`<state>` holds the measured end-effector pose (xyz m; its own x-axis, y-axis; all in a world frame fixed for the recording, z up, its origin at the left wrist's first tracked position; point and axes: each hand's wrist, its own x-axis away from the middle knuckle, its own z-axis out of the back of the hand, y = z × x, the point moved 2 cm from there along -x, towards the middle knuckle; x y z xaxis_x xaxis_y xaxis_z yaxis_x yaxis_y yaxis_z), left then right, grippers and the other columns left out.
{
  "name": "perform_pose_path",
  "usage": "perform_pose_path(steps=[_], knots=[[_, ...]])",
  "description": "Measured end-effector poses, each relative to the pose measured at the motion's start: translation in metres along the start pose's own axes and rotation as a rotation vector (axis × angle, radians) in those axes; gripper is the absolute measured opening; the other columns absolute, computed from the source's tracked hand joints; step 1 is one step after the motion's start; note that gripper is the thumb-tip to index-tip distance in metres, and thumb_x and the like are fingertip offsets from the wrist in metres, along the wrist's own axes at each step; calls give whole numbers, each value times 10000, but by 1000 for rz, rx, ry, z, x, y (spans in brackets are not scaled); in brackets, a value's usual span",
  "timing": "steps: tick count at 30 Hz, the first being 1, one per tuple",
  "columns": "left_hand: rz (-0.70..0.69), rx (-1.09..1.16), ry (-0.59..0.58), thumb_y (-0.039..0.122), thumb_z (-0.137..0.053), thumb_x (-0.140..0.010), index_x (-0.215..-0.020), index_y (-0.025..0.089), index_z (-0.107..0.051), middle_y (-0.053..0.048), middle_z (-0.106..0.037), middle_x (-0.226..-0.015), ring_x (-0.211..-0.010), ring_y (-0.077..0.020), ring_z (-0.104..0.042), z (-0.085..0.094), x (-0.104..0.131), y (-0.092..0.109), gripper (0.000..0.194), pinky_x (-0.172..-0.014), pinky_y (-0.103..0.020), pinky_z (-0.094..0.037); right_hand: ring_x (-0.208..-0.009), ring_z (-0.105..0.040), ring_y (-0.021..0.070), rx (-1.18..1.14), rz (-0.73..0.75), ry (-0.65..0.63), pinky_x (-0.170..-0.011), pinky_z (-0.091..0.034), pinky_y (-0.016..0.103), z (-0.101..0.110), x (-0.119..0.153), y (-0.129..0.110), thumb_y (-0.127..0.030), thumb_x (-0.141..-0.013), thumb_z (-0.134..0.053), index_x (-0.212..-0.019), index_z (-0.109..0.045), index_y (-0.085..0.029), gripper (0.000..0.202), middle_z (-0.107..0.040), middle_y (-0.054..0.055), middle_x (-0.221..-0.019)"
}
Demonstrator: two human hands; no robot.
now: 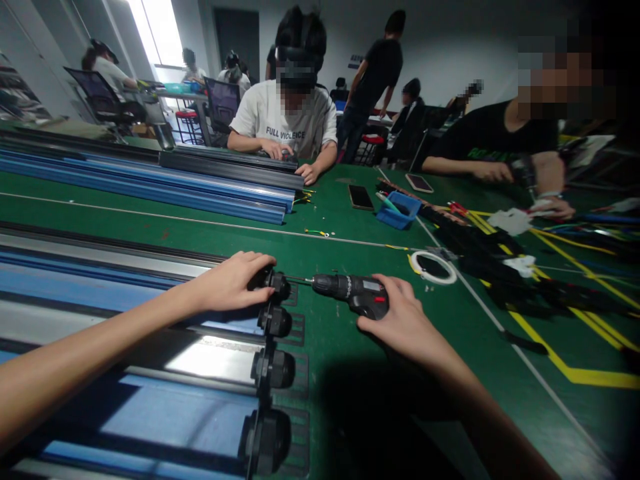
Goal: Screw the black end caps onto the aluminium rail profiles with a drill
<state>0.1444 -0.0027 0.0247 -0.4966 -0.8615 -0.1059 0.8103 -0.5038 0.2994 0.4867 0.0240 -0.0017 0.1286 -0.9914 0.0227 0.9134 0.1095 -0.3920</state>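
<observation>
Evidently, left hand [227, 283] fingers pressed over the top end cap [277, 285]; right hand [405, 320] fingers wrapped the drill [350, 291], bit best kept square to that cap.

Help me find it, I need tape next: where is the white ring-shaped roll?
In the head view, the white ring-shaped roll lies flat on the green table, right of centre, just beyond the right hand holding the black power drill.
</observation>
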Motion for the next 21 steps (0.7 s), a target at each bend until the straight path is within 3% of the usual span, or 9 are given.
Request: perform_pose_path(steps=[21], knots=[[1, 7, -3, 501, -526, -970, -1356, 138, -498, -141, -623, -1199, -1105, -302, -580, 0, 1, -1, 531, -963, -424, -455, -1178, -559, 335, -52, 3, 30, -1078, -467, 506, 3, -2, -1, -425, -650, -671, -1424, -463, -187, 837, -427, 133, -1384]])
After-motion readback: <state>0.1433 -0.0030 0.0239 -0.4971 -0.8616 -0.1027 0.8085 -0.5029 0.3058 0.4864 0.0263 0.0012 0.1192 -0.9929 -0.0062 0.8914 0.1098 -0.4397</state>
